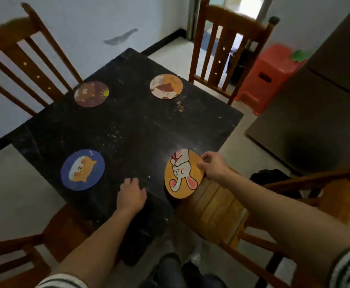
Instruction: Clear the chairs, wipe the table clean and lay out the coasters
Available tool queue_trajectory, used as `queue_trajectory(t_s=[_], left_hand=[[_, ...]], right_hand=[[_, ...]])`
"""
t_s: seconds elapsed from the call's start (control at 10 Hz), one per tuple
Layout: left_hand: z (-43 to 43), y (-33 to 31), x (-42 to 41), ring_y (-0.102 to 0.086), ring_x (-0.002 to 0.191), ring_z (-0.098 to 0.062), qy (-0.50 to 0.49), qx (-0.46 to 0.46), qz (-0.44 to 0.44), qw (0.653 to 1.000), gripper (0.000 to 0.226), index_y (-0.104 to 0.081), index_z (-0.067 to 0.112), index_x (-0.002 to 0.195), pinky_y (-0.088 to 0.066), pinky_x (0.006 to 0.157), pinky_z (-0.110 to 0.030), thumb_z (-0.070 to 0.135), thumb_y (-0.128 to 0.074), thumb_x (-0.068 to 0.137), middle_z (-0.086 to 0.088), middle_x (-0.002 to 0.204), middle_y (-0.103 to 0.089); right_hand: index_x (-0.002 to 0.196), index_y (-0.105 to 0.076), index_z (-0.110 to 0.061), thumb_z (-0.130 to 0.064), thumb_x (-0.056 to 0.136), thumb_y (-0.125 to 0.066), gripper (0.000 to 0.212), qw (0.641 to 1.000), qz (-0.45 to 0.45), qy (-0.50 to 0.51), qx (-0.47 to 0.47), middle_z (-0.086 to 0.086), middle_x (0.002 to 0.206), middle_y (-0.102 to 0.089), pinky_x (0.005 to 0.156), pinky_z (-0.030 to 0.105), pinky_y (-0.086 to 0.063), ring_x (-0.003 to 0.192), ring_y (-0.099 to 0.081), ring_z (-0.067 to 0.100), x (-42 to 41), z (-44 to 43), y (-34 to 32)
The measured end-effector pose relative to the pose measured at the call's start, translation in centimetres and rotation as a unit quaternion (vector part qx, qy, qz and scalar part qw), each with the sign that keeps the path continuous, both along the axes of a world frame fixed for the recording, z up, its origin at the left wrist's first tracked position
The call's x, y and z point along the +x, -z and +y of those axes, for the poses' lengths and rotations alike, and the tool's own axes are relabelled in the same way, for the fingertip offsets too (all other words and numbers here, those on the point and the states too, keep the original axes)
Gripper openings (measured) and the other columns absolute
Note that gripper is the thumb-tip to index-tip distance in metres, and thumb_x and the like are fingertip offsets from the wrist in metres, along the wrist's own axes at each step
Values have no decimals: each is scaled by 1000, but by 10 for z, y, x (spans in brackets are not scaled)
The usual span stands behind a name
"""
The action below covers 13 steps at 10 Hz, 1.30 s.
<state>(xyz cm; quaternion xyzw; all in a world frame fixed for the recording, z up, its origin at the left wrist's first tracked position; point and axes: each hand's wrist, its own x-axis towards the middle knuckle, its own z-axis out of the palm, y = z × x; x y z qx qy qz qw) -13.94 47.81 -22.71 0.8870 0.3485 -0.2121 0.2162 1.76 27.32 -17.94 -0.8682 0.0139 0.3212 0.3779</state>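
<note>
Round coasters lie on the black square table [128, 129]. A purple coaster [91, 93] sits far left and a cream-and-brown coaster [166, 86] far right. A blue coaster with an orange cat [82, 169] is near left. My right hand [212, 167] pinches the right edge of the orange rabbit coaster [182, 175], which overhangs the table's near right edge. My left hand [131, 195] rests palm down on the table, fingers loosely curled, holding nothing.
Wooden chairs stand around the table: one far left [22, 65], one far right [228, 50], one near right [217, 206] with a bare seat, one near left [24, 250]. A red plastic stool [267, 77] and a grey fridge [319, 104] stand to the right.
</note>
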Motion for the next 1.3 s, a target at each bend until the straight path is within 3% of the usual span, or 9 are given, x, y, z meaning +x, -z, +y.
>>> queue_trajectory(t_s=[0.2, 0.3, 0.4, 0.5, 0.6, 0.7, 0.9, 1.1, 1.3], left_hand=[[6, 39, 14, -3, 149, -35, 17, 47, 28, 998, 67, -12, 14, 155, -20, 117, -47, 49, -30, 101, -17, 162, -3], [-1, 56, 9, 5, 149, -38, 39, 92, 27, 995, 74, 2, 11, 155, -9, 120, -50, 55, -19, 99, -21, 161, 6], [-1, 68, 0, 6, 149, -39, 55, 114, 13, 992, 74, 6, 10, 153, -5, 120, -52, 57, -11, 98, -22, 160, 7], [2, 76, -3, -4, 148, -41, 58, 124, 12, 991, 75, -5, 9, 152, -8, 119, -53, 58, -9, 96, -24, 159, -6], [3, 83, -4, -12, 147, -42, 59, 113, 5, 992, 77, -18, 6, 151, -12, 117, -55, 57, -14, 94, -26, 158, -15], [3, 85, -5, -14, 147, -42, 59, 112, -2, 992, 76, -21, 6, 151, -14, 116, -55, 56, -19, 94, -26, 157, -17], [2, 81, -6, -15, 146, -43, 73, 116, 0, 991, 75, -21, 6, 150, -13, 116, -56, 55, -20, 94, -27, 157, -18], [5, 59, -1, 7, 148, -40, 95, 96, 55, 989, 74, 5, 9, 153, -5, 120, -52, 55, -13, 99, -24, 160, 8], [-15, 8, 13, -18, 146, -32, 88, 53, 10, 995, 57, -26, 11, 150, -29, 114, -43, 32, -43, 100, -16, 159, -18]], right_hand=[[85, -57, -20, -21, 92, -61, 9, 1000, 15, -3, 4, 6, 88, -67, 64, 37, -58, 77, -65, 19, 35, 55, 31], [84, -55, -23, -25, 93, -60, 10, 997, -20, -54, -55, 3, 91, -64, 67, 34, -53, 80, -62, 19, 41, 69, 53], [88, -57, -22, -33, 92, -55, 11, 963, -110, -124, -213, 2, 93, -64, 72, 36, -49, 88, -61, 26, 42, 68, 71], [104, -58, -19, -37, 94, -53, 20, 942, -152, -142, -263, 4, 109, -59, 73, 35, -43, 98, -58, 27, 39, 64, 81], [113, -56, -20, -36, 95, -54, 25, 949, -161, -131, -239, 2, 112, -57, 73, 32, -42, 101, -56, 23, 38, 60, 87], [113, -54, -21, -35, 93, -59, 25, 957, -162, -114, -211, 2, 112, -59, 80, 37, -50, 99, -55, 21, 39, 57, 94], [123, -49, -22, -34, 93, -59, 33, 960, -157, -118, -198, 3, 119, -56, 87, 39, -51, 104, -54, 21, 37, 55, 92], [134, -42, -20, -29, 91, -61, 48, 963, -104, -125, -213, 11, 127, -54, 92, 45, -50, 113, -55, 30, 31, 38, 70], [129, -50, -17, -29, 92, -58, 40, 960, -110, -145, -214, 10, 123, -62, 89, 38, -49, 112, -58, 31, 24, -35, 35]])
